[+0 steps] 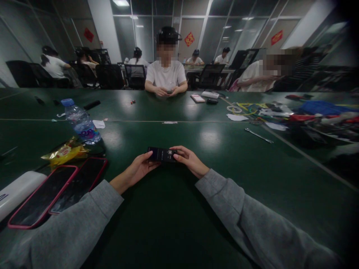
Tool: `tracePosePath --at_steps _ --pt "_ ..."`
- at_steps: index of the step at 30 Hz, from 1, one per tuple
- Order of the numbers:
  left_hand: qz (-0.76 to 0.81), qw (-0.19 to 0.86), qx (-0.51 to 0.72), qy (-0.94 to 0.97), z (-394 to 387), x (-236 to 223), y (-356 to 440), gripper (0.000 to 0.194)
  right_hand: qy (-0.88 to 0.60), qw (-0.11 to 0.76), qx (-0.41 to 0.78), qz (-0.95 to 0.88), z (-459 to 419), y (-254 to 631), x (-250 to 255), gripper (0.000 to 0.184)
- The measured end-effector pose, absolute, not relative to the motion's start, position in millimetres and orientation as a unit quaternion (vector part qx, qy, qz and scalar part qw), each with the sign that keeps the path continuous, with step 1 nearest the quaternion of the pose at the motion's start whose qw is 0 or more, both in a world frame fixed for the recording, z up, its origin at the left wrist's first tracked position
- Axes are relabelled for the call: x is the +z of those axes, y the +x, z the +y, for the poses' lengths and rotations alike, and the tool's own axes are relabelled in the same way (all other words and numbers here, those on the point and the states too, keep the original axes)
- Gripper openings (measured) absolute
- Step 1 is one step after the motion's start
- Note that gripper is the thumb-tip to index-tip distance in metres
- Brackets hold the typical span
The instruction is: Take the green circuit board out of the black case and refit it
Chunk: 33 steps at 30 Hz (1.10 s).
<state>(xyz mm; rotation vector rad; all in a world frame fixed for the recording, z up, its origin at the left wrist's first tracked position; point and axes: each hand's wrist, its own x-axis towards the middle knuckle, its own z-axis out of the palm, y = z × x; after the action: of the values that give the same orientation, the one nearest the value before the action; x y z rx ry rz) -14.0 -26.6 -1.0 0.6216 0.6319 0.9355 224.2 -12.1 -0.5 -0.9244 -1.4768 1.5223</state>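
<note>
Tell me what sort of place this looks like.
Probably a shared office or workroom, though I can't be certain. A big green table has a wrench and tangled wires on it, and black chairs stand beyond its far side.

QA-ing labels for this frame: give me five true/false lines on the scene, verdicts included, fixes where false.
1. The left hand and right hand both hold the dark handheld device. True.
2. The bottle's cap is red. False: the bottle has a blue cap.
3. The yellow packet lies left of both hands. True.
4. The wrench lies left of both hands. False: the wrench is off to their right.
5. The wearer's sleeves are white. False: the sleeves are grey.
</note>
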Motion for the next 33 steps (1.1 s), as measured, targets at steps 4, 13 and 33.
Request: tracePosePath --at_steps 4,13,33 --pt "0.303 0.799 0.437 0.282 -26.7 1.9 -11.9 0.032 -0.363 0.407 0.600 -0.586 -11.1 224.3 -3.2 0.037" --pt "0.293 0.799 0.449 0.273 -24.5 -2.0 -13.0 0.036 -0.358 0.421 0.610 -0.568 -8.8 225.0 -6.9 0.039" --pt "0.312 0.787 0.443 0.295 -28.4 5.1 -12.7 0.030 -0.369 0.404 0.590 -0.594 -10.4 225.5 -4.2 0.037"
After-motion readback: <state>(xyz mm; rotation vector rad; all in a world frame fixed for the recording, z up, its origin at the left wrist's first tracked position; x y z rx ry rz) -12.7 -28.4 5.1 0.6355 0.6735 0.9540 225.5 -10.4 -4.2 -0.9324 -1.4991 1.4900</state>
